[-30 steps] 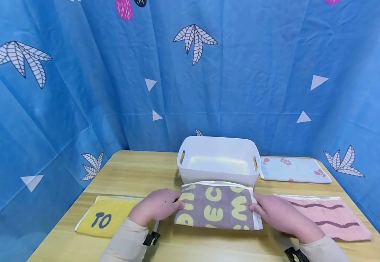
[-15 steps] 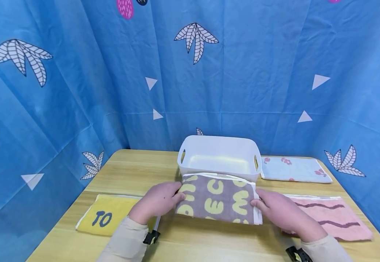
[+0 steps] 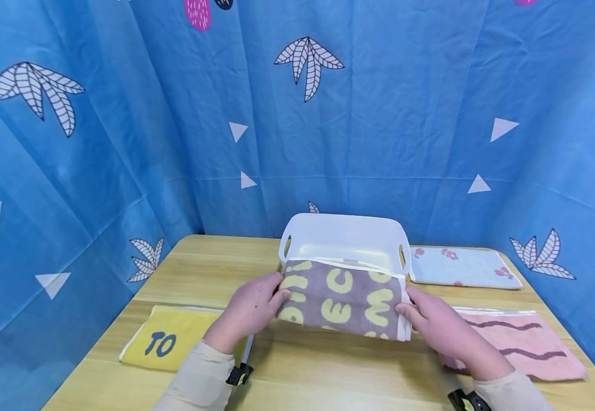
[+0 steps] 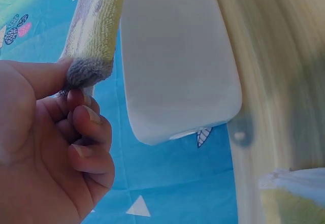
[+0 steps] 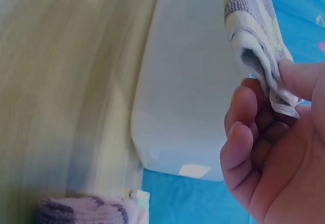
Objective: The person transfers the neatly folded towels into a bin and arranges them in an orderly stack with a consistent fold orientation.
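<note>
Between both hands a folded purple-grey towel [image 3: 338, 297] with yellow letters is stretched out. My left hand [image 3: 256, 302] pinches its left edge between thumb and fingers; in the left wrist view that thumb [image 4: 48, 76] presses on the folded corner. The right hand [image 3: 436, 325] grips the white-trimmed right edge, and its layered fold shows beside the curled fingers in the right wrist view. Just beyond the towel stands a white plastic basket [image 3: 345, 231] with cut-out side handles. In the head view the towel overlaps the basket's near wall and rim.
A folded yellow towel [image 3: 174, 337] marked "TO" lies on the wooden table [image 3: 215, 262] at left. At right are a pink towel [image 3: 528, 348] with dark wavy lines and a white floral towel [image 3: 466, 267] beside the basket. A blue patterned curtain [image 3: 369, 137] surrounds the table.
Both hands have raised the purple-grey towel and moved it forward, so it now covers the basket's near rim. The basket and the other towels stay in place.
</note>
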`<state>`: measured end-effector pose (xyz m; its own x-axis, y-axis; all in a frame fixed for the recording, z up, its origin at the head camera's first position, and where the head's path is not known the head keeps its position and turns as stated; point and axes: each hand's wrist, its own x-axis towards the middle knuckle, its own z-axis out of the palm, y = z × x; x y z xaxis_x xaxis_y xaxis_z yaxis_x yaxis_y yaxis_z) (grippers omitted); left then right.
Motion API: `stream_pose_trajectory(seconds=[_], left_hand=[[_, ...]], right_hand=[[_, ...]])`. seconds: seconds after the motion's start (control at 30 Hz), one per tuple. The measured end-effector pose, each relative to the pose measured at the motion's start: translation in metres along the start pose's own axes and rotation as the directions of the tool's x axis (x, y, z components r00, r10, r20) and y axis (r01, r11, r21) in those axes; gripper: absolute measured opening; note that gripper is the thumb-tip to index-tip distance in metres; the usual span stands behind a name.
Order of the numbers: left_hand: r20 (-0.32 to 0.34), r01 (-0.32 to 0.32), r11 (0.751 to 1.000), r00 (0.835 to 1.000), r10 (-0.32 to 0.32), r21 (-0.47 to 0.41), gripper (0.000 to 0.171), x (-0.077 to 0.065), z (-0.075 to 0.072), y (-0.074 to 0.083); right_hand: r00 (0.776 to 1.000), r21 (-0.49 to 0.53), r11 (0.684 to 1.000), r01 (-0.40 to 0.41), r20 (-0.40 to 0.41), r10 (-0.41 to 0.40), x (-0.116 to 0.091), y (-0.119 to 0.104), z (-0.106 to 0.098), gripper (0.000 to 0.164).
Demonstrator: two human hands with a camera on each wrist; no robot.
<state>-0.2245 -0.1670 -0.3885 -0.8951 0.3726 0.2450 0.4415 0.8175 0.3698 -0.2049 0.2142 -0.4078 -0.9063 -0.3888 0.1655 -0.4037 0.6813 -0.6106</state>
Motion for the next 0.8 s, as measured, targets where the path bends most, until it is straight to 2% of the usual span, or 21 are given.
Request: stream_pose_trajectory(seconds=[0.23,0.5,0.8], left_hand=[[0.026,0.002,1.000,1.000,-0.002,0.018,0.019,0.003,-0.002,-0.004],[0.068,-0.016,1.000,0.998,0.015,0.014,0.020,0.022,-0.013,-0.005],[0.089,0.002,1.000,0.996,-0.001,-0.015,0.021,0.044,-0.023,-0.007]], right_hand=[[1.000,-0.050,0.999,0.020,-0.002,-0.020,0.007,0.001,-0.008,0.028],[1.000,-0.078,0.997,0.024,-0.005,-0.024,0.017,-0.004,-0.025,0.022],[1.000,-0.111,0.993,0.027,0.009,-0.027,0.035,-0.004,-0.040,0.023]])
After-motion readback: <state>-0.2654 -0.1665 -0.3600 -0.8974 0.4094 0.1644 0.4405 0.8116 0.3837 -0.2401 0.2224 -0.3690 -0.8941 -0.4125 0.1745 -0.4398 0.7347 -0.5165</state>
